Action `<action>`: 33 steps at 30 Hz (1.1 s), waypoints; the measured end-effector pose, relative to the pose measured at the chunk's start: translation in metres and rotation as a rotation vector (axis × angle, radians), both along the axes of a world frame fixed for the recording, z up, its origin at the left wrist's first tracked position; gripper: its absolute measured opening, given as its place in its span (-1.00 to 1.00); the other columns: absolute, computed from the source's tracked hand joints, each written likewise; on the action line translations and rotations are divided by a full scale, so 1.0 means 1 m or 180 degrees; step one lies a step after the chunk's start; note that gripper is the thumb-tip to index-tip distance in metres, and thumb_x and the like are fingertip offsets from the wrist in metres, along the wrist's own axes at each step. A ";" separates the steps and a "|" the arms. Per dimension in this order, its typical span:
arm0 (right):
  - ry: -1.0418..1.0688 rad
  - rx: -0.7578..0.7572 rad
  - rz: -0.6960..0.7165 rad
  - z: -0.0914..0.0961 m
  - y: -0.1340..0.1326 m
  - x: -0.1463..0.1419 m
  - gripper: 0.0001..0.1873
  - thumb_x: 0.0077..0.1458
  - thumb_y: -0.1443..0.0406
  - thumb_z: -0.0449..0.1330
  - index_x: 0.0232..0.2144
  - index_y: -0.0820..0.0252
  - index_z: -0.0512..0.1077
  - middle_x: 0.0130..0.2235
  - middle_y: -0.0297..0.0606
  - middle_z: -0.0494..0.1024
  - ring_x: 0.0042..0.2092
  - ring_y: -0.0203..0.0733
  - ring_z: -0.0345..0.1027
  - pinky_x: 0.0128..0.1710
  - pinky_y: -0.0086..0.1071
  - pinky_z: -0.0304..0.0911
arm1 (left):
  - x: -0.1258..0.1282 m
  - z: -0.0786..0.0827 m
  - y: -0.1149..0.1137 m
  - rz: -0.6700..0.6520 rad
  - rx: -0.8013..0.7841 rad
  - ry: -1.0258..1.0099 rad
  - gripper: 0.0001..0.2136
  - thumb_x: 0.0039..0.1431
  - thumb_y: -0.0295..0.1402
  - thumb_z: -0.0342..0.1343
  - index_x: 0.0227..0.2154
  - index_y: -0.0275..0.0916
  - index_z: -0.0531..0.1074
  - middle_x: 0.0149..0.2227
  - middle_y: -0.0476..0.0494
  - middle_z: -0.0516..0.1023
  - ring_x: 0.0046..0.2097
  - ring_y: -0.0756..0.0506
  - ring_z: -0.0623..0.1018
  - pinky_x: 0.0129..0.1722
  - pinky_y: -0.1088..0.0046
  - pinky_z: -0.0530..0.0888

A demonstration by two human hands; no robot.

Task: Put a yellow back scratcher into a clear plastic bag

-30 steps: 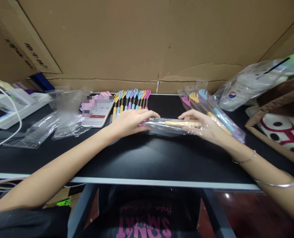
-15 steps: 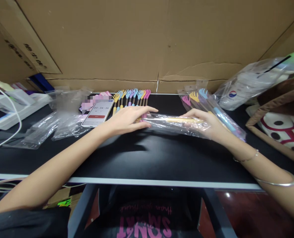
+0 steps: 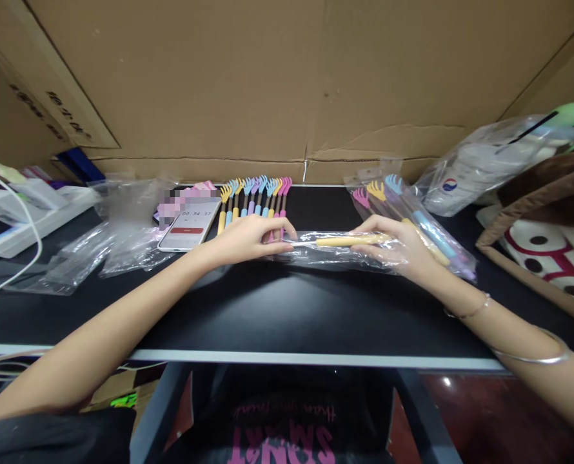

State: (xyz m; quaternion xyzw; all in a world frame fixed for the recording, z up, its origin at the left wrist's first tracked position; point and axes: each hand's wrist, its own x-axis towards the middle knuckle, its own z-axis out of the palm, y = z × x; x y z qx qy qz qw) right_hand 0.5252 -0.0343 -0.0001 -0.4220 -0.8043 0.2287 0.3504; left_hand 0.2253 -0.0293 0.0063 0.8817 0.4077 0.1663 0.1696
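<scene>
The left hand (image 3: 248, 240) and right hand (image 3: 393, 248) are gripping opposite ends of a clear plastic sleeve (image 3: 335, 250) lying on the black table (image 3: 287, 303), apparently enclosing a yellow-handled back scratcher (image 3: 352, 241).

Clear bag (image 3: 338, 251) w/ yellow-handled scratcher (image 3: 352, 241), flat, crosswise
</scene>
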 end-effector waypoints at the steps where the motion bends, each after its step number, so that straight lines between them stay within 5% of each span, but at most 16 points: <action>1: 0.0026 0.0015 -0.0008 -0.001 0.000 0.000 -0.70 -0.02 0.04 0.33 -0.37 0.12 0.48 -0.34 -0.24 0.61 -0.33 -0.08 0.47 -0.35 -0.26 0.34 | 0.000 -0.001 0.000 -0.0002 -0.0030 -0.0016 -0.72 0.24 -0.09 0.08 -0.14 -0.15 0.50 -0.47 0.05 0.44 -0.42 0.00 0.41 -0.40 0.54 0.21; 10: 0.0204 0.0156 -0.0089 0.003 -0.003 0.000 -0.69 -0.02 0.01 0.34 -0.36 0.07 0.47 -0.33 -0.25 0.59 -0.33 -0.09 0.48 -0.33 -0.26 0.37 | -0.006 0.003 0.005 -0.0224 -0.0432 -0.0180 -0.58 0.39 -0.07 -0.23 -0.08 -0.20 0.45 -0.37 0.00 0.53 -0.32 -0.03 0.50 -0.25 0.50 0.32; 23: -0.0004 0.0104 -0.0279 0.007 -0.004 0.004 -0.64 -0.01 -0.05 0.30 -0.29 0.05 0.50 -0.30 -0.25 0.60 -0.30 -0.04 0.45 -0.29 -0.21 0.33 | -0.004 0.005 0.002 -0.0224 -0.0742 -0.0508 -0.73 0.28 -0.14 0.02 -0.18 -0.24 0.43 -0.47 0.02 0.53 -0.43 0.01 0.49 -0.31 0.51 0.37; 28: 0.0058 -0.0139 -0.0169 0.006 -0.006 0.003 -0.65 -0.02 -0.03 0.32 -0.31 0.06 0.50 -0.34 -0.28 0.60 -0.36 -0.06 0.45 -0.36 -0.21 0.32 | -0.003 0.004 0.003 -0.0207 -0.0689 -0.0445 -0.70 0.23 -0.12 0.08 -0.17 -0.24 0.47 -0.42 -0.01 0.58 -0.37 -0.02 0.53 -0.30 0.51 0.37; 33: 0.0048 0.0136 -0.0164 0.004 -0.003 0.002 -0.72 0.00 0.03 0.31 -0.35 0.08 0.50 -0.30 -0.26 0.61 -0.29 -0.07 0.47 -0.28 -0.22 0.35 | -0.001 0.001 0.002 -0.0148 -0.0390 -0.0419 -0.74 0.22 -0.15 0.10 -0.19 -0.23 0.49 -0.45 0.04 0.56 -0.40 0.00 0.50 -0.31 0.53 0.35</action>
